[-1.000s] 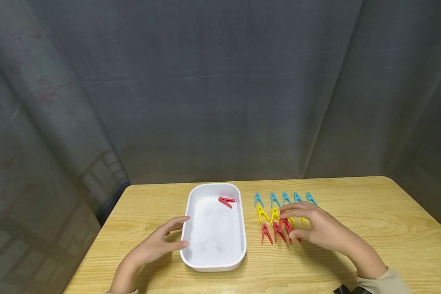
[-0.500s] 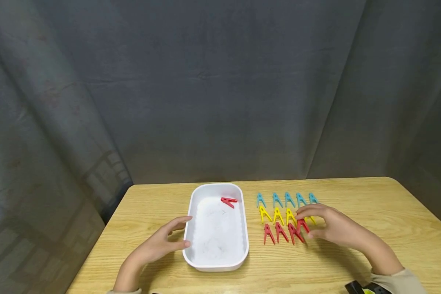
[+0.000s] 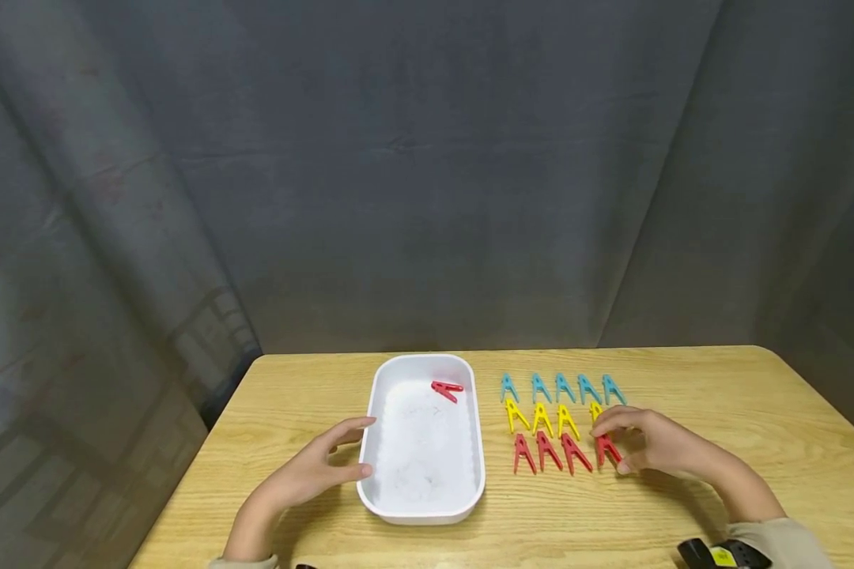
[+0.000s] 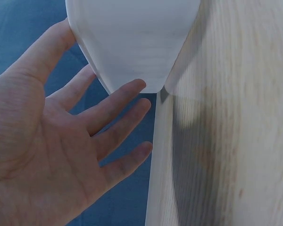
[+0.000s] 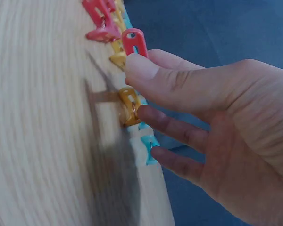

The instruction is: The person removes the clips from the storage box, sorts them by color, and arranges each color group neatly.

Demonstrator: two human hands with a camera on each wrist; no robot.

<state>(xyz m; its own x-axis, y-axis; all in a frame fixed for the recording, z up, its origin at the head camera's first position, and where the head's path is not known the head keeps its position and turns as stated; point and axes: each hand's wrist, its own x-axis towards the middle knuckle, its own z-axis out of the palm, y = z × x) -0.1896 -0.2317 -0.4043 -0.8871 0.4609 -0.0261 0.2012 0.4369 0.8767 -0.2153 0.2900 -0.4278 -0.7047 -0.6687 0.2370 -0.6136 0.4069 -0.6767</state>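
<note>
My right hand (image 3: 672, 449) pinches a red clothespin (image 5: 134, 40) between thumb and index finger, at the right end of the red row. In the right wrist view its other fingers spread out past a yellow clothespin (image 5: 129, 106). My left hand (image 3: 311, 472) stays at the left side of a white tray (image 3: 423, 518), its thumb and index fingertip right at the rim. The left wrist view shows its remaining fingers stretched and spread, holding nothing. One red clothespin (image 3: 446, 391) lies inside the tray at the far right.
Right of the tray, clothespins stand in rows on the wooden table (image 3: 313, 387): several blue (image 3: 564, 388) at the back, several yellow (image 3: 543, 420) in the middle, and red (image 3: 546, 452) in front. A grey curtain (image 3: 427, 174) hangs behind.
My right hand has carried its red clothespin rightward, from over the front row to that row's right end. The left hand still rests at the tray.
</note>
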